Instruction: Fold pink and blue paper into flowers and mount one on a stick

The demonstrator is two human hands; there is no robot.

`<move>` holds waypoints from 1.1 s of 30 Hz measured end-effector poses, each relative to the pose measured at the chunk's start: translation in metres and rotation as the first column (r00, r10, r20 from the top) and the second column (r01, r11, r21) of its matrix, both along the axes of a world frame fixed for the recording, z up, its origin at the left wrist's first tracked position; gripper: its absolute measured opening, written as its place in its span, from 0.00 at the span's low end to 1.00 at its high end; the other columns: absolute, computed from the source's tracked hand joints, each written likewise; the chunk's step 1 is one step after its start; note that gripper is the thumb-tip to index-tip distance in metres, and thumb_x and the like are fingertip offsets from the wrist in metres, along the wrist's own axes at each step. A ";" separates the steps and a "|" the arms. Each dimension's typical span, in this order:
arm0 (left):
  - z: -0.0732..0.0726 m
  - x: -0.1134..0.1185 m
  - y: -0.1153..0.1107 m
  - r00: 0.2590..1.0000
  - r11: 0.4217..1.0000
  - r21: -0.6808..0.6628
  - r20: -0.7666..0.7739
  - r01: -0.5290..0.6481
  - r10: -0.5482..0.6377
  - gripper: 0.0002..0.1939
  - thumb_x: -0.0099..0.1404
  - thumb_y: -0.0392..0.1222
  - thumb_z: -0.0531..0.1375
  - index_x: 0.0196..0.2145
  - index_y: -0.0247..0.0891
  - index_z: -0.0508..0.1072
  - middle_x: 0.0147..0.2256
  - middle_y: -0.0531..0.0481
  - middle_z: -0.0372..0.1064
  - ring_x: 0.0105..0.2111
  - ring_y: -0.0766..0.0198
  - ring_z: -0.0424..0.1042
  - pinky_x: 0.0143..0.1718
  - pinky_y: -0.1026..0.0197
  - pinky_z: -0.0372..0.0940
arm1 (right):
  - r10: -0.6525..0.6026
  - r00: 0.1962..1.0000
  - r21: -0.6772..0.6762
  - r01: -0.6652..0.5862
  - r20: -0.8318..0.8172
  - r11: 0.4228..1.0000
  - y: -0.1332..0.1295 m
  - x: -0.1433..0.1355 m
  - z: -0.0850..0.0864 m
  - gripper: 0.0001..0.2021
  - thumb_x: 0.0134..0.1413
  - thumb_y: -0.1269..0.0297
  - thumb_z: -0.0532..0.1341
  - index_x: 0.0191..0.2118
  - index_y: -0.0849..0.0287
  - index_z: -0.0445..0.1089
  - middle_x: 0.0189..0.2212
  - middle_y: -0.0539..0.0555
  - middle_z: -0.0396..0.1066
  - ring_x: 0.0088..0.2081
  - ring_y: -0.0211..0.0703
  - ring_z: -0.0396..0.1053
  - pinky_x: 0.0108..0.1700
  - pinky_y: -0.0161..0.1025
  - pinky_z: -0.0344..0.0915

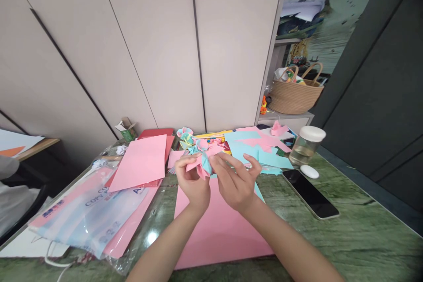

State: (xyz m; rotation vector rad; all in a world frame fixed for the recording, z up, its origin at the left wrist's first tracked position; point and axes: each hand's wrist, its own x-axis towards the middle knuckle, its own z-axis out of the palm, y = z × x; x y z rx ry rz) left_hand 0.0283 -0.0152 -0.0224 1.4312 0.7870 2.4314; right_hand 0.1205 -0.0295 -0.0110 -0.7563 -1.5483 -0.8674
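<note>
My left hand (194,181) grips the left side of a folded pink and light-blue paper piece (204,163). The thumb and fingers of my right hand (235,179) pinch its right side, with the little finger raised. The piece is held up above a large pink sheet (221,229) lying on the green table. A corner of light-blue paper shows from under that sheet. Behind the hands sits another crumpled blue and pink paper shape (185,135), beside small coloured bits.
On the left lie pink sheets (142,161) and a plastic copy-paper bag (89,211). Blue and pink sheets (257,150) are at the back right. A lidded jar (306,147), a white oval object (309,172) and a phone (310,194) stand or lie at the right.
</note>
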 end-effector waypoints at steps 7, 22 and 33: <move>0.013 -0.021 0.022 0.841 0.809 -0.270 0.316 0.523 -0.439 0.19 0.46 0.33 0.66 0.33 0.41 0.63 0.32 0.57 0.62 0.30 0.72 0.65 0.30 0.70 0.61 | 0.333 0.941 -0.257 -0.337 -0.059 0.906 -0.003 0.015 0.011 0.18 0.53 0.78 0.57 0.48 0.53 0.67 0.31 0.47 0.77 0.34 0.35 0.73 0.51 0.45 0.58; 0.020 -0.032 0.021 0.370 0.128 -0.521 0.392 0.844 -0.842 0.15 0.44 0.29 0.63 0.30 0.37 0.67 0.25 0.57 0.64 0.20 0.73 0.61 0.23 0.68 0.55 | 0.349 0.880 -0.777 -0.457 -0.323 0.433 0.005 0.048 0.036 0.04 0.53 0.67 0.61 0.34 0.51 0.72 0.31 0.47 0.72 0.35 0.39 0.69 0.37 0.37 0.65; 0.002 -0.039 0.034 0.289 -0.021 -0.539 0.483 0.842 -0.827 0.12 0.46 0.33 0.64 0.30 0.36 0.69 0.23 0.55 0.64 0.21 0.70 0.63 0.24 0.67 0.58 | 0.426 0.905 -0.664 -0.325 -0.010 0.673 0.009 0.050 0.027 0.05 0.58 0.67 0.57 0.35 0.55 0.70 0.27 0.49 0.72 0.32 0.38 0.66 0.40 0.39 0.62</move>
